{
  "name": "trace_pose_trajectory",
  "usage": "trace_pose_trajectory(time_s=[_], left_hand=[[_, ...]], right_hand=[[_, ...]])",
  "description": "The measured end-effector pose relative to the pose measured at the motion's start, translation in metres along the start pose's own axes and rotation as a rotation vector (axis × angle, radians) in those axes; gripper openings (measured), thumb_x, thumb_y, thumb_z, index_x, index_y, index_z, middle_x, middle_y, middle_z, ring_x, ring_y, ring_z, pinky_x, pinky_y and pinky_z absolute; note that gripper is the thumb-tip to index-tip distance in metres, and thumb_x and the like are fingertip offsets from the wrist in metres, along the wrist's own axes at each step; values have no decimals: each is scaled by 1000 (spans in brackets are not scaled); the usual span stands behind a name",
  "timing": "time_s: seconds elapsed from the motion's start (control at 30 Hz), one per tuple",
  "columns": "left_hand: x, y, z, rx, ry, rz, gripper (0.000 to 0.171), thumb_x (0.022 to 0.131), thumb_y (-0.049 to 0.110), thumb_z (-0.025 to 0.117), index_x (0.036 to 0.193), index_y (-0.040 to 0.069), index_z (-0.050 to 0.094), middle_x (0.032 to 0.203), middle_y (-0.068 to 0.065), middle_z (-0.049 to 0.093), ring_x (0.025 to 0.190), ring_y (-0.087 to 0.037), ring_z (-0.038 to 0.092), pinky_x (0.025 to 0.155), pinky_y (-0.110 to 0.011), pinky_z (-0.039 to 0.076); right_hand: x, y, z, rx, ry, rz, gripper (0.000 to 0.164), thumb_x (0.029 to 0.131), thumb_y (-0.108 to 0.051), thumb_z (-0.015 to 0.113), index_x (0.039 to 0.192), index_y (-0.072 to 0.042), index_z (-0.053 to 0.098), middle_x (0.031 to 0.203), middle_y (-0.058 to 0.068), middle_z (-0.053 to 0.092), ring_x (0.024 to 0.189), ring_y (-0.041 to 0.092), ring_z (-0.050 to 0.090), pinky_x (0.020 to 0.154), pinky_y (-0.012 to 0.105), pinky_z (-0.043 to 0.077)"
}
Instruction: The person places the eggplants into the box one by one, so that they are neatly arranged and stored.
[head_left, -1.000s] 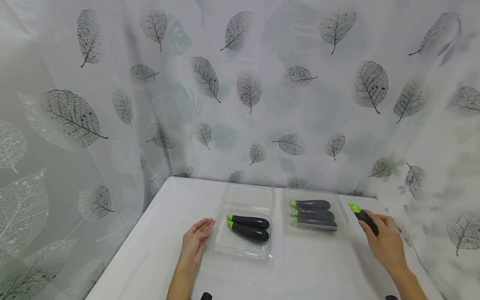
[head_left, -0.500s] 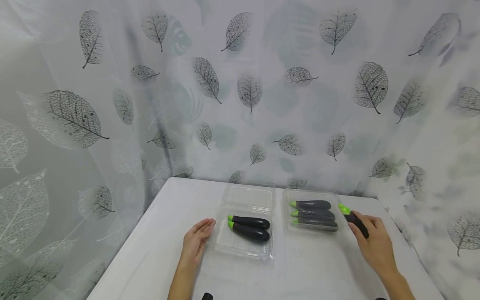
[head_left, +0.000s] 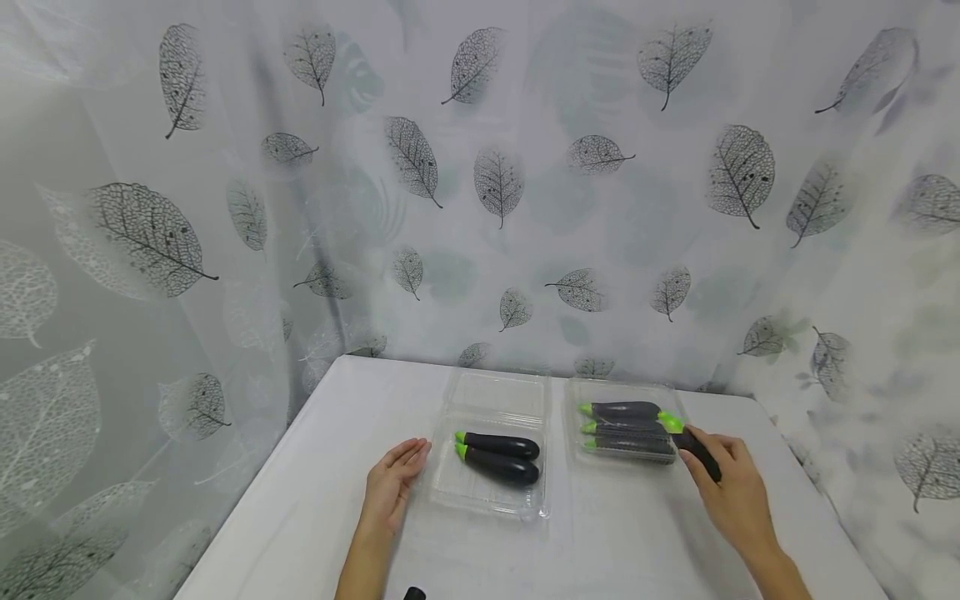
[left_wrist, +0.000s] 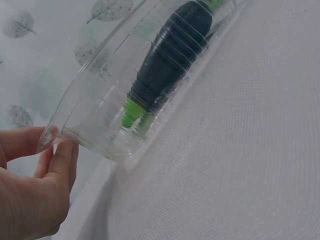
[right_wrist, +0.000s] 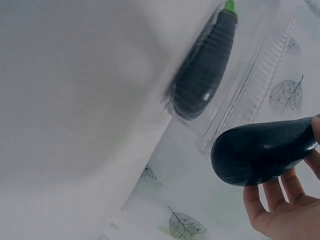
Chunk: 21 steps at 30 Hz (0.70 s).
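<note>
My left hand (head_left: 393,483) is at the left edge of a clear plastic clamshell container (head_left: 444,493); in the left wrist view its thumb and fingers pinch the container's rim (left_wrist: 48,138). The lid (head_left: 501,392) lies folded back. Two dark eggplants (head_left: 498,464) with green stems lie side by side inside. My right hand (head_left: 731,492) grips another eggplant (right_wrist: 265,152) by its body, green stem pointing left. In the head view this stem overlaps the right edge of a second clear container, which holds three eggplants (head_left: 628,429) under clear plastic.
A white cloth covers the table (head_left: 300,500). Behind and on both sides hangs a pale curtain (head_left: 525,208) printed with leaves. A small black object (head_left: 414,592) shows at the bottom edge of the head view, near the left forearm.
My right hand has carried its eggplant leftward, from beside the second container to over its right edge. The left hand and both containers have stayed in place.
</note>
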<state>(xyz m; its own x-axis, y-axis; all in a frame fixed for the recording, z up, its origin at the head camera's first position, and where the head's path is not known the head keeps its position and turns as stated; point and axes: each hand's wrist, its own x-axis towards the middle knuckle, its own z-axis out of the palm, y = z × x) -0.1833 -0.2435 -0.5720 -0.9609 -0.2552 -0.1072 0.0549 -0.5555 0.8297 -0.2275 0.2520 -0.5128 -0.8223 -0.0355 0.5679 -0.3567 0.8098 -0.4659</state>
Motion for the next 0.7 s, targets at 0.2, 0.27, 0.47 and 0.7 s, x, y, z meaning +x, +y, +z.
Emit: trace_pose_trajectory(time_s=[0.2,0.27,0.47,0.7], left_hand=[[0,-1,1,-4,8,4,54,97,-18,54,148,-19,36,150,-37,45,132,-31,61,112,-30,49],[0,-1,1,-4,9,8,54,97,-18,55,148,-19,36,149,-37,46,131,-31,61,112,-30,49],[1,-1,1,-13,23,-3,53,97,-18,55,147,-19,37,148,-36,47,129,-31,63,111,-30,50],[0,-1,1,-1,15,-5,53,97,-19,53,147,-18,36,150,-36,45,130,-30,62,111,-29,49]], right_hand=[[-3,-9,7,31,-7,-29,44,100,-17,73,142,-6,63,121,21,55,102,39,60,73,58,55],[-2,-13,10,40,-10,-42,45,100,-17,73,142,-7,63,120,20,55,102,37,60,74,57,54],[-1,-25,17,47,-13,-63,46,97,-15,76,141,-8,65,118,16,56,101,33,60,75,53,55],[0,-37,24,55,-26,-77,47,95,-14,78,140,-9,65,119,17,56,103,35,59,79,55,54]])
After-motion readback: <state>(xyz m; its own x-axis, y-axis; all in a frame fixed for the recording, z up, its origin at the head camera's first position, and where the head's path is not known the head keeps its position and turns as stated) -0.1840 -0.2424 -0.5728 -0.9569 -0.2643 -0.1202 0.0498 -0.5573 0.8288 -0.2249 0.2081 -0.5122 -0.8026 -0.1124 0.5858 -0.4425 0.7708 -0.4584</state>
